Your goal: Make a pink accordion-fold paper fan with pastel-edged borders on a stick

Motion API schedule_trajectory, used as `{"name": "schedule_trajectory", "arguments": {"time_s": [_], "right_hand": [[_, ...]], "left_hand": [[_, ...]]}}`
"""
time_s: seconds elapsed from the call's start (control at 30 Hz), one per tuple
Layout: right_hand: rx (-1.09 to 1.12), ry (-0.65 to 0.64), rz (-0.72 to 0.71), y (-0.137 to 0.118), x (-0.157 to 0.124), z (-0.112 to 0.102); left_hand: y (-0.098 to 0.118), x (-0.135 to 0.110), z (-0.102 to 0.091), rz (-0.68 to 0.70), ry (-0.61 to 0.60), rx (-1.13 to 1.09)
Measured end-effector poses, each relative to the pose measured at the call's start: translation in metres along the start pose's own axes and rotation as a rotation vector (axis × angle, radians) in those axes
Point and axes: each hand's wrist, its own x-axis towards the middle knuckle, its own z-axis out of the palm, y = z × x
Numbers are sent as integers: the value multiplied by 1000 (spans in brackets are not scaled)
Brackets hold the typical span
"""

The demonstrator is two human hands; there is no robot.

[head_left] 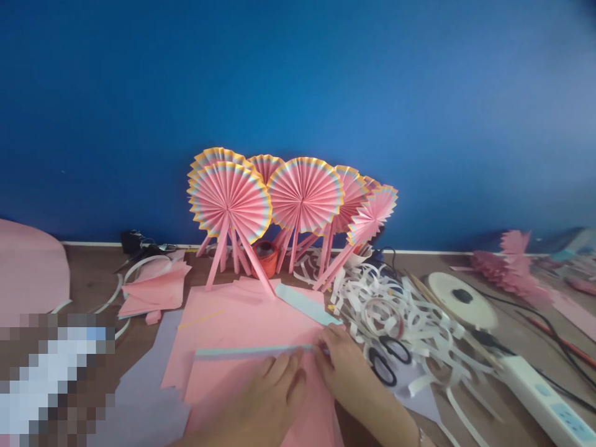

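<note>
A pink paper sheet (223,388) lies in front of me, with a narrow blue and lilac paper strip (242,352) along its far edge. My left hand (274,394) rests on the sheet just below the strip, its fingers laid out on the paper. At the strip's right end, the bent fingers of my right hand (342,366) close on it; the fingertips are partly hidden. Under the sheet are more pink papers (200,323). Beyond my right hand, a loose light-blue strip (302,303) lies at a slant.
Several pleated pink paper fans (305,195) on legs stand against the blue wall, around an orange pot (265,259). Curled white strips (395,304), black-handled scissors (388,360), a white round lid (462,300) and a power strip (544,397) lie right. Lilac paper (149,379) lies left.
</note>
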Motion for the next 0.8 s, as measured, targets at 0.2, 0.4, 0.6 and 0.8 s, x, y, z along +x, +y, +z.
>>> {"name": "schedule_trajectory", "arguments": {"time_s": [0.2, 0.4, 0.6, 0.8], "right_hand": [[-28, 67, 33, 0, -1, 3], [74, 12, 85, -4, -1, -6], [72, 89, -89, -15, -1, -28], [116, 173, -271, -27, -2, -39]], "left_hand": [[-3, 1, 2, 32, -13, -33], [-6, -4, 19, -54, 106, -61], [-25, -2, 33, -148, 332, -145], [-41, 33, -34, -438, 145, -503]]}}
